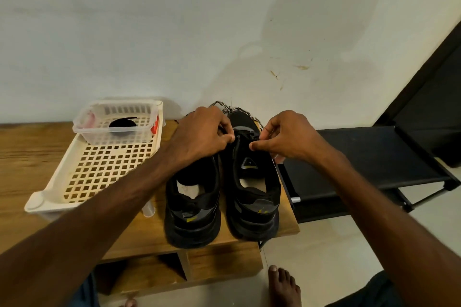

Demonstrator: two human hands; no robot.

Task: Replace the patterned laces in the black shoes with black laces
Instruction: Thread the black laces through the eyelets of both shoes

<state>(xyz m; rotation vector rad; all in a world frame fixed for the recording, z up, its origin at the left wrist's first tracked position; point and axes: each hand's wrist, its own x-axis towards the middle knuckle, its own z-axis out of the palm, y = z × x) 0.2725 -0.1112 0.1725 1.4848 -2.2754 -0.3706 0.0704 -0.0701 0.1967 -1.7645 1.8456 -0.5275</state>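
Two black shoes stand side by side on a wooden table, heels toward me: the left shoe (193, 209) and the right shoe (253, 194). A black-and-white patterned lace (239, 109) loops loose behind their toes. My left hand (202, 134) and my right hand (284, 136) both pinch lacing at the upper eyelets of the right shoe; I cannot tell which lace the fingers hold. A coiled black lace (122, 125) lies in a small clear basket (82, 129).
The clear basket sits in a larger cream plastic tray (99, 177) on the wooden table (22, 157). A black shoe rack (369, 157) stands to the right. The table's right edge runs just beside the right shoe. A bare foot (283, 286) is on the floor below.
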